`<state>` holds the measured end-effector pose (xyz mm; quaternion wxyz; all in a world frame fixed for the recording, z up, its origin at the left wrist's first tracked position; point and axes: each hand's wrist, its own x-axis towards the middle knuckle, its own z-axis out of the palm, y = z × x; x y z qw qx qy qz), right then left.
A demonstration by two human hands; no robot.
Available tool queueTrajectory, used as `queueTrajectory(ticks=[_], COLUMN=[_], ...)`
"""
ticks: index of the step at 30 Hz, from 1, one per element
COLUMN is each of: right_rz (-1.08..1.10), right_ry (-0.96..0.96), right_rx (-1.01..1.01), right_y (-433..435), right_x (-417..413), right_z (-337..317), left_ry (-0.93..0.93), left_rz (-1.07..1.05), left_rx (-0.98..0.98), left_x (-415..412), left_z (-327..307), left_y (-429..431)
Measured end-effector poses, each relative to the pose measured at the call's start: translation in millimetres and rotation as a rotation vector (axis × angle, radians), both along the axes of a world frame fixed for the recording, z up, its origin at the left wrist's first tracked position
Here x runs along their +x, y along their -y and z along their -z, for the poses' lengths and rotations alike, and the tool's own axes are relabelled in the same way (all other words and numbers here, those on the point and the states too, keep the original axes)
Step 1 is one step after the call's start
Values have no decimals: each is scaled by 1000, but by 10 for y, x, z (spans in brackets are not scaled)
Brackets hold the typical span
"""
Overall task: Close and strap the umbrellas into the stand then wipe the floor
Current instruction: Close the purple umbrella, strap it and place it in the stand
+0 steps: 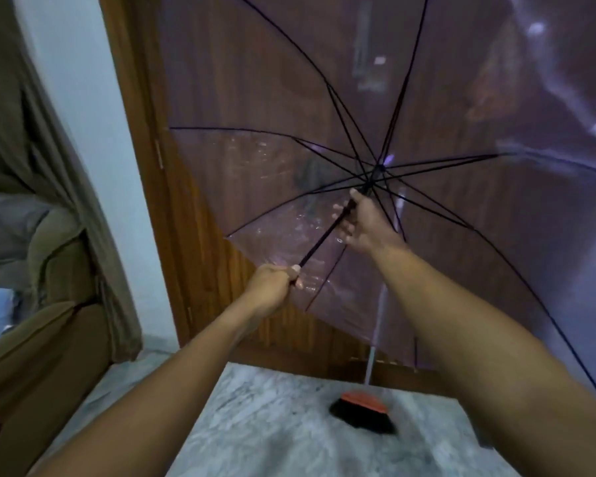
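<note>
Umbrella (410,108): open, clear canopy with dark ribs, fills centre to 2 o'clock, in front of the door (200,98).
Left hand (272,287): fist closed on the shaft's (324,241) lower end, near centre.
Right hand (365,223): higher on the shaft at 1 o'clock, below the hub, fingers loosely curled around it.
Broom (362,409): head on the floor (272,425) at 5 o'clock, handle against the door.
Sofa (42,339): 8 o'clock.

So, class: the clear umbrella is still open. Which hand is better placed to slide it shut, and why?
Right. The right hand sits high on the shaft by the rib hub of the umbrella; the left hand grips the handle end.
</note>
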<state>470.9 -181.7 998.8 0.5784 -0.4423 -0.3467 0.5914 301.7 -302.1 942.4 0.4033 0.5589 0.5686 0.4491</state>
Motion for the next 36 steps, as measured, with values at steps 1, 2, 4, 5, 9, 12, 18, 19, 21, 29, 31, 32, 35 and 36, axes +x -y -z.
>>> queueTrajectory(ticks=[1,2,4,5,9,12,18,19,21,29,31,32,35,36], right_rz=[34,72,149,185,240,281,176,138,70,197,232,250,274,257], right_ry=[-65,-126,-218,-256,-332,-291,-298,-301,-302,-238,-260,-264,-212,-192], right_rx=[-1,9,36,51,95,79,85,77,31,33,42,42,44,53], right_y=[-9,-20,-46,-54,-2,97,397,414,421,314,248,207,134,120], right_x=[200,393,741,892,1368,1588,1545,1496,1482,1687,1781,1801,1790,1785], right_z=[-69,-127,-213,-238,-244,-300,-151,-37,164,352,315,296,201,151], left_ry=[4,7,12,8,-28,-44,53,83,88,196,261,254,206,215], left_rz=[43,80,143,171,215,226,154,136,131,363,407,409,427,457], left_rx=[-6,-13,-13,-11,6,25,57,49,32,-258,-273,-227,-178,-216], left_x=[152,298,565,691,1136,1394,2012,2083,2157,2206,2093,2042,1924,1850], left_z=[-16,-21,-26,-22,-42,-40,-131,-160,-153,-18,83,121,152,160], left_y=[1,4,15,17,45,62,-25,-73,-169,-173,-113,-82,-29,-11])
